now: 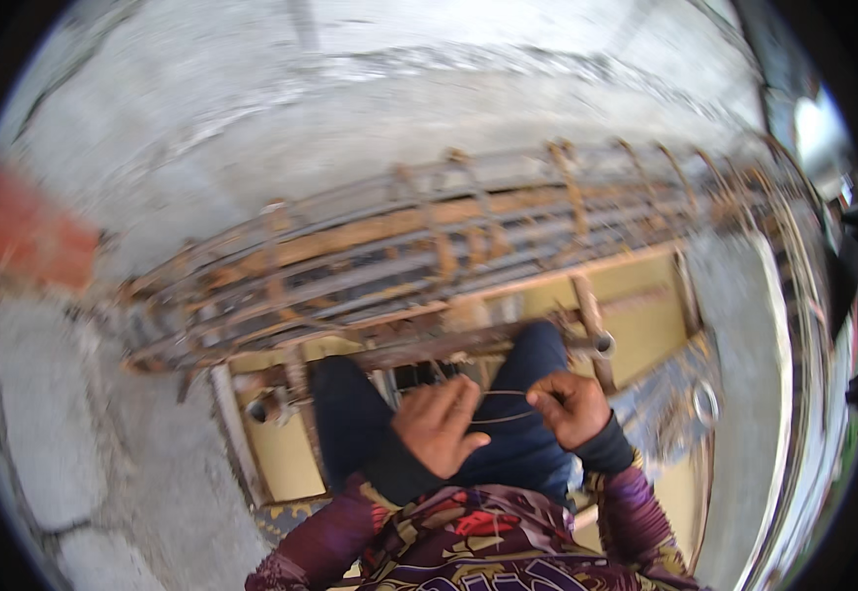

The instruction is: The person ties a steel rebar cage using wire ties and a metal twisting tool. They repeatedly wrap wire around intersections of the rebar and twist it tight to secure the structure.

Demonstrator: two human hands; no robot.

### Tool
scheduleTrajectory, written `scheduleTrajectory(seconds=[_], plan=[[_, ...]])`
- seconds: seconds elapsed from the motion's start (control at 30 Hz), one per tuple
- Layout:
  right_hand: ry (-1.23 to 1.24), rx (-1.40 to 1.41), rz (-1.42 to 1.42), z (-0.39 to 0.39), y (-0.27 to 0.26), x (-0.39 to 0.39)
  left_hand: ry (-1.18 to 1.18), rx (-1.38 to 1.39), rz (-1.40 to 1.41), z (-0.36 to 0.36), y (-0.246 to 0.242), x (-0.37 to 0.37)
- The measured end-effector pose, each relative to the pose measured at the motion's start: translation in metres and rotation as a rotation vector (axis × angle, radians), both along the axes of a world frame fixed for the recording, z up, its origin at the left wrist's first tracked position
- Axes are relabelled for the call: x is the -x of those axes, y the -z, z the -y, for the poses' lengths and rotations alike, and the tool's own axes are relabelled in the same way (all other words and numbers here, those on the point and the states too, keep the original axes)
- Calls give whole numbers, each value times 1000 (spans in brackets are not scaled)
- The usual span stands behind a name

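Observation:
My right hand (570,410) pinches a thin piece of tie wire (506,420) between thumb and fingers. The wire is bent back in a narrow loop above my lap and runs leftward to my left hand (440,425). That hand is blurred, back upward, with its fingers stretched out and the thumb apart. Whether it grips the wire behind the fingers is hidden. Both hands are over my dark trousers (521,436). Just past my knees lies a rusty rebar cage (370,251), its long bars crossed by several stirrups.
Concrete walls (473,111) rise behind the cage, with a red brick-like surface (34,225) at left. A metal pipe with an open end (603,344) lies near my right knee. At right, a worn plank (665,414) bears a pale ring (706,403). Concrete (170,451) borders the left.

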State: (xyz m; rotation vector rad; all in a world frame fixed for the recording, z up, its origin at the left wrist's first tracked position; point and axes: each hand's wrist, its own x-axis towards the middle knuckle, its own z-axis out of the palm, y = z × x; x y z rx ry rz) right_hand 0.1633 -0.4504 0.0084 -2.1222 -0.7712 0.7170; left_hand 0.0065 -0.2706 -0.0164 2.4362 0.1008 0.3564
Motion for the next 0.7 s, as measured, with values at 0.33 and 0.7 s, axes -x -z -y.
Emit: scheduleTrajectory(seconds=[0.33,0.7], plan=[[-679,-105,291,-51,32,28,-97,71,-193,-17,34,69],[-1044,-79,283,-70,28,39,-54,159,-300,-26,21,98]])
